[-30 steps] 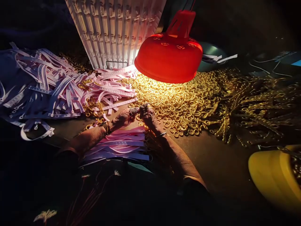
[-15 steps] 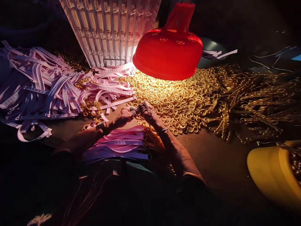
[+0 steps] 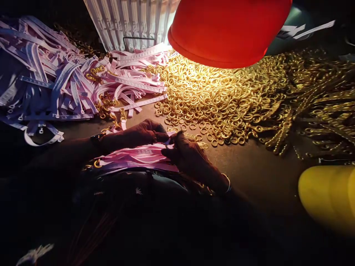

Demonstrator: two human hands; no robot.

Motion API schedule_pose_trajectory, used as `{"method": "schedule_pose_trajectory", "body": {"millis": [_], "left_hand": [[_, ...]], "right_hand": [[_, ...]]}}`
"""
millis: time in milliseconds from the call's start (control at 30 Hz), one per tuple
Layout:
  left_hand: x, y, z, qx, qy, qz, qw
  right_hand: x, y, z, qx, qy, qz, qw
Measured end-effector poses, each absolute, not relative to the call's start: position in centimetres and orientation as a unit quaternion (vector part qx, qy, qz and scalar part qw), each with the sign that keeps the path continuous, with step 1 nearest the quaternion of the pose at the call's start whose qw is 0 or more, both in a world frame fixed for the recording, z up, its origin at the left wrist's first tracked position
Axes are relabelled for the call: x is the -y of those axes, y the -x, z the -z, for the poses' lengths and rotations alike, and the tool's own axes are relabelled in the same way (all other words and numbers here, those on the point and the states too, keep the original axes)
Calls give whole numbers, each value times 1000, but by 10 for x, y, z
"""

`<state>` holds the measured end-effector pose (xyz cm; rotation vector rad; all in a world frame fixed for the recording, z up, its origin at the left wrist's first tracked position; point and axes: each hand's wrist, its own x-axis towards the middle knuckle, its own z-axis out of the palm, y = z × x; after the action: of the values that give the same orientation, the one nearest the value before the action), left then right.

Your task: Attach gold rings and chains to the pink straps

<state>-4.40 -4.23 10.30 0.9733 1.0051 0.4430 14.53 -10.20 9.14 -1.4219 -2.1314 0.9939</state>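
Note:
My left hand (image 3: 135, 135) and my right hand (image 3: 191, 159) meet at the right end of a bundle of pink plastic strips (image 3: 135, 157) lying across my lap. Their fingers close on the strips, though shadow hides the exact grip. A gold ring (image 3: 97, 163) shows at the bundle's left end. Just beyond my hands spreads a large pile of loose gold rings (image 3: 210, 99). A heap of pink-white strips (image 3: 61, 81), with some gold rings among them, lies to the left.
A red lamp shade (image 3: 227, 31) hangs low over the rings. Behind the strips stands a white slatted crate (image 3: 130, 22). Gold chain strands (image 3: 318, 103) lie at the right, and a yellow bowl (image 3: 328, 194) sits at the lower right.
Both hands have moved down and toward me, from the near edge of the rings onto the strip bundle. The whole scene has shifted upward, and the lamp shade looks larger.

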Motion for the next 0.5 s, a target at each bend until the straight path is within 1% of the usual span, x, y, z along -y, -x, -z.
{"method": "schedule_pose_trajectory", "body": {"millis": [167,333,433,500], "left_hand": [[85,49,-92,-453,-424,-171,765],[108,47,-94,-434,-413,-230,767],[110,46,-93,-430,-407,-239,770],[108,46,-88,-433,-406,-231,771]], "right_hand": [[143,-138,-73,728,533,-372,217],[155,-134,-69,687,549,-397,265],[154,-130,-72,685,522,-433,267],[152,-128,-73,689,515,-437,262]]}}
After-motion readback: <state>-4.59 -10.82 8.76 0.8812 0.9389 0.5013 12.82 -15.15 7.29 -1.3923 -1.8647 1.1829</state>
